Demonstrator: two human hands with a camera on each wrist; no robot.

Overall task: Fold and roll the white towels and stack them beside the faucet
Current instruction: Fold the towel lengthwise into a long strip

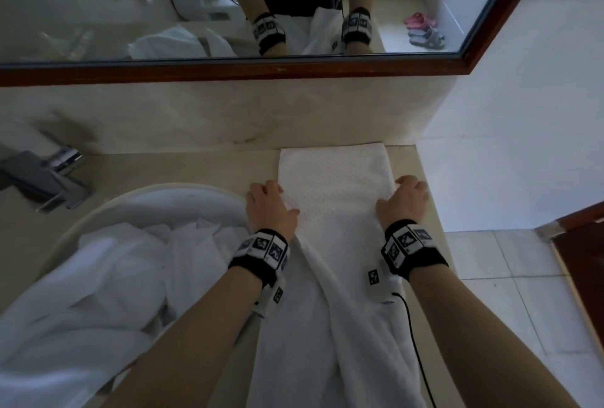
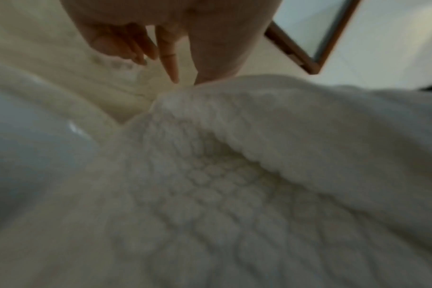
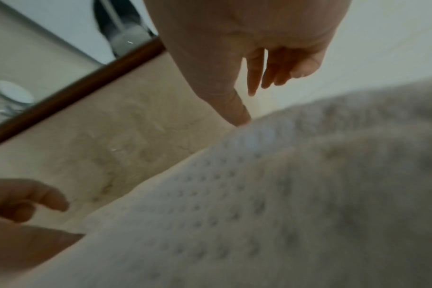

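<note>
On the beige stone counter [image 1: 196, 165], right of the round white basin [image 1: 183, 193] heaped with loose white towels [image 1: 108, 263], lies a long folded white waffle-textured towel [image 1: 336, 185], left hand [image 1: 269, 206] and right hand [image 1: 403, 201] resting open-fingered along its edges.

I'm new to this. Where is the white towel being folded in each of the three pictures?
Head: the towel lies centre-right on the counter, between both hands.
Left wrist: it fills the lower frame, under the fingers.
Right wrist: it fills the lower right.
Shared landmark: the brown mirror frame.
</note>
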